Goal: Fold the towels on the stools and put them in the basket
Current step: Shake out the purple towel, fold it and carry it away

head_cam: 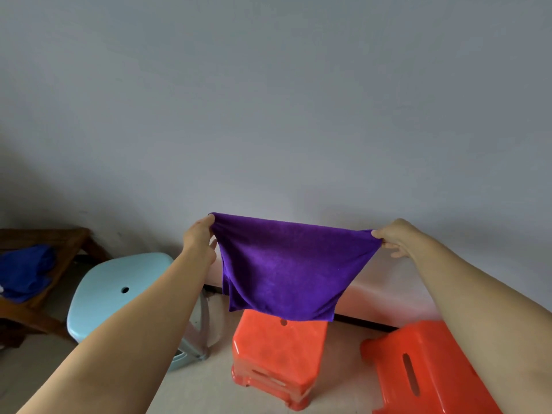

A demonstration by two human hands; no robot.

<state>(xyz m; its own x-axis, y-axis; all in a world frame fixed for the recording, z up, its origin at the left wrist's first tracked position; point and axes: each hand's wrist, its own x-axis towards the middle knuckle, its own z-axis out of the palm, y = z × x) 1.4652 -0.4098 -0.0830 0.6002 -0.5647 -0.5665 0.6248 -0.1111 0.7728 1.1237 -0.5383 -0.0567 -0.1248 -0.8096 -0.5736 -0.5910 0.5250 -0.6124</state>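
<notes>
A purple towel hangs in the air, doubled over, stretched between both hands above the stools. My left hand pinches its upper left corner and my right hand pinches its upper right corner. Its lower edge dangles just over the middle orange stool. A blue towel lies crumpled on a wooden bench at the far left. No basket is in view.
A light blue stool stands left of the orange one, partly behind my left forearm. A second orange stool sits at the lower right. A plain grey wall fills the background close behind the stools.
</notes>
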